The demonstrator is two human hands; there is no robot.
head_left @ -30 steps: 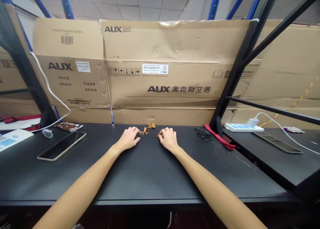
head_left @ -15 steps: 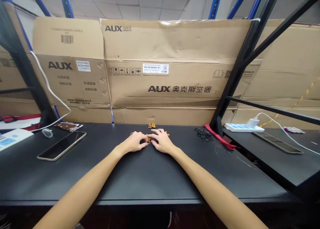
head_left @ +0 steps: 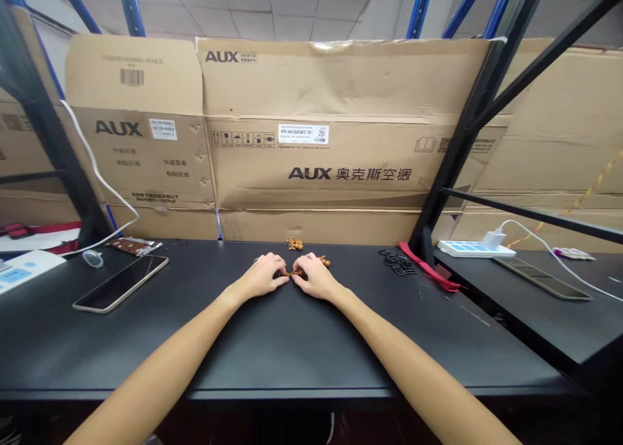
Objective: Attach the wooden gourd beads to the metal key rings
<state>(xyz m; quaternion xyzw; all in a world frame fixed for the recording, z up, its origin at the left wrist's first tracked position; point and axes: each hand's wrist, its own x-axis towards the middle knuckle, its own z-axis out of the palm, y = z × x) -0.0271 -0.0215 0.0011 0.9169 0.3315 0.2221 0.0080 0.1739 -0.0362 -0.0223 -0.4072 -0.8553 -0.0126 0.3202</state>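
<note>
My left hand (head_left: 264,275) and my right hand (head_left: 314,276) meet fingertip to fingertip low over the middle of the black table. Between them is a small, shiny amber-brown trinket (head_left: 298,272), pinched from both sides and partly covered by the fingers. Its exact kind is too small to make out. A similar brown trinket with rounded lobes (head_left: 295,244) lies just beyond the hands, by the cardboard. Another brown piece (head_left: 325,261) shows behind my right hand, which hides part of it.
A phone (head_left: 121,283) and a small clear item (head_left: 92,258) lie left, near a brown packet (head_left: 134,246). Black rings or clips (head_left: 398,262) and a red strap (head_left: 428,270) are to the right. Cardboard (head_left: 316,192) walls the back; a black rack post (head_left: 457,127) rises at right.
My fingers have drawn in and curled closer around the brown trinket. The right hand's fingers, more spread before, are now bent down. Nothing else on the table has moved.
</note>
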